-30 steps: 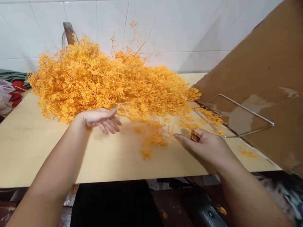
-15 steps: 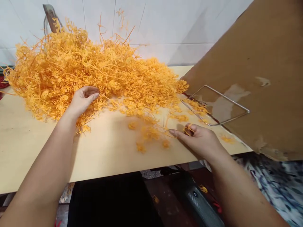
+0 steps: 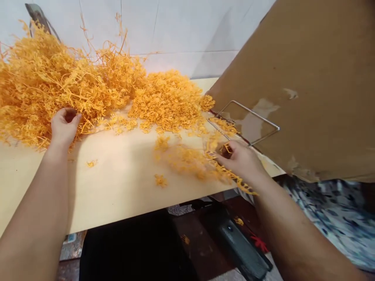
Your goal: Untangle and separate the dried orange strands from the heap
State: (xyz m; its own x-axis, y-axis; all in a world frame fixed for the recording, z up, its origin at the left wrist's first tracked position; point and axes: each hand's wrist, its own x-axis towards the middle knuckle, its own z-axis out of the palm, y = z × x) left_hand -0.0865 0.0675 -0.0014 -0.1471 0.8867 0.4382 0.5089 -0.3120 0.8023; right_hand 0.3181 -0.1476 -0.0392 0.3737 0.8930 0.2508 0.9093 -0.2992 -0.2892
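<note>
orange plastic sprigs (image 3: 73,86) lie heaped at the table's (image 3: 123,191) far left; since a second ago the left hand (image 3: 63,127) has moved into the heap's edge, fingers curled into it. the right hand (image 3: 240,160) now pinches a blurred sprig cluster (image 3: 205,164) near the wire frame (image 3: 249,123) on the cardboard sheet (image 3: 307,78). the heap's left side is cut off; motion blur hides the cluster's outline.
</note>
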